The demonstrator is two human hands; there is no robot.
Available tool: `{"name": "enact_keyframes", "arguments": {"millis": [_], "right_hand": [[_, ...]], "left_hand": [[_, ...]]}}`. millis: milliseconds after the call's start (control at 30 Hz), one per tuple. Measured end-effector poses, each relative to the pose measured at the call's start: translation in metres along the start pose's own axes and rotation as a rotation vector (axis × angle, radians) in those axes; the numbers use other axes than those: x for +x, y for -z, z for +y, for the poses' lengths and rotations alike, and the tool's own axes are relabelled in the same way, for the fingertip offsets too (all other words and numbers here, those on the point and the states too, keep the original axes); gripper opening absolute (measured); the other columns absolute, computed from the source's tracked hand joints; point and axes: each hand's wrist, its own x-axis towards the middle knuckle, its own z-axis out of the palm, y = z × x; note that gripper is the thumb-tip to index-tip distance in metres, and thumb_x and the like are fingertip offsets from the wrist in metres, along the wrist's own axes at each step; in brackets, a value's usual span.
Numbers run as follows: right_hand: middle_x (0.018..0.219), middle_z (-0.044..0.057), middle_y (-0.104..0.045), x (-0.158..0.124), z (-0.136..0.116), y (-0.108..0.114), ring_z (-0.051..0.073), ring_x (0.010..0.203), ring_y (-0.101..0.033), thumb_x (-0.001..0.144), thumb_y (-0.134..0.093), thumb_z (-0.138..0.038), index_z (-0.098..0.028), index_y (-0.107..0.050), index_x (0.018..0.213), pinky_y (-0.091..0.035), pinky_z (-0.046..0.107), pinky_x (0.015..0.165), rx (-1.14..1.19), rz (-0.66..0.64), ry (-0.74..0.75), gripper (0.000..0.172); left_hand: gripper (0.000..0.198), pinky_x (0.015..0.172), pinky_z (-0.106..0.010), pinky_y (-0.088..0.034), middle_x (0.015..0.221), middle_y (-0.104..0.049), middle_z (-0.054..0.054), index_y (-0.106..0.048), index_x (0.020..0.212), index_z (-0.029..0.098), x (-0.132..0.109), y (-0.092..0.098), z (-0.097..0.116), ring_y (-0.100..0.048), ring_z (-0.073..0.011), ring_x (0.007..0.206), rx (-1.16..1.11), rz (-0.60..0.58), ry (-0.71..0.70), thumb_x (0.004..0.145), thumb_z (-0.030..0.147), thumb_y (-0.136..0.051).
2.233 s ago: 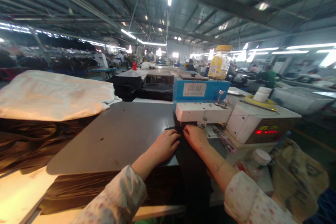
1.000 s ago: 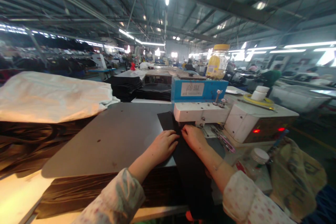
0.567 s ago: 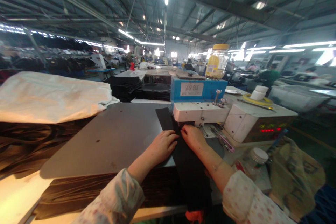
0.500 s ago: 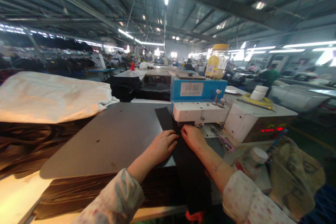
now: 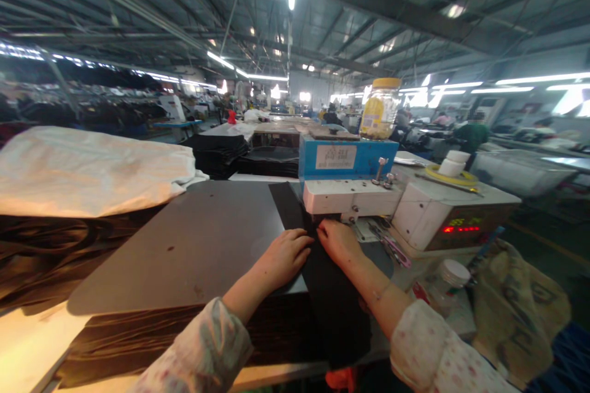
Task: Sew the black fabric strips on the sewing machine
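A long strip of black fabric runs across the dark table and under the head of a white sewing machine. My left hand lies flat on the strip's left edge, fingers stretched out toward the needle. My right hand presses on the fabric just in front of the presser foot, fingers together and pointing left. The far end of the strip shows beyond the machine head. The near end hangs over the table's front edge.
A big white sack lies on dark brown fabric at the left. A blue box with a yellow-lidded jar tops the machine; a control panel glows red at right. Black stacks sit behind.
The black strip has fed further through the machine: more of it now shows beyond the machine head. Both hands stay on the fabric near the needle.
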Motion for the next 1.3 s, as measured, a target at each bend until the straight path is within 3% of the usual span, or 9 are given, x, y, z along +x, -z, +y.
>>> {"name": "enact_keyframes", "arguments": {"millis": [733, 1300], "right_hand": [[0.085, 0.005, -0.065, -0.0005, -0.0008, 0.0016, 0.014, 0.077, -0.060, 0.084, -0.040, -0.025, -0.018, -0.058, 0.084, -0.037, 0.023, 0.063, -0.019, -0.010, 0.002, 0.019], [0.082, 0.005, -0.066, 0.0011, 0.0006, -0.0018, 0.015, 0.073, -0.061, 0.084, -0.041, -0.024, -0.018, -0.058, 0.081, -0.037, 0.024, 0.060, -0.019, 0.021, 0.026, 0.019]], "left_hand": [[0.027, 0.092, -0.034, -0.039, 0.113, -0.053, -0.008, -0.056, 0.106, 0.018, 0.0000, -0.0001, 0.0006, -0.049, -0.0190, 0.103, 0.003, 0.028, -0.026, 0.084, 0.023, -0.041], [0.028, 0.096, -0.032, -0.036, 0.116, -0.052, -0.008, -0.056, 0.107, 0.017, 0.0039, 0.0036, -0.0007, -0.046, -0.0192, 0.108, -0.013, -0.027, 0.002, 0.083, 0.021, -0.043]]}}
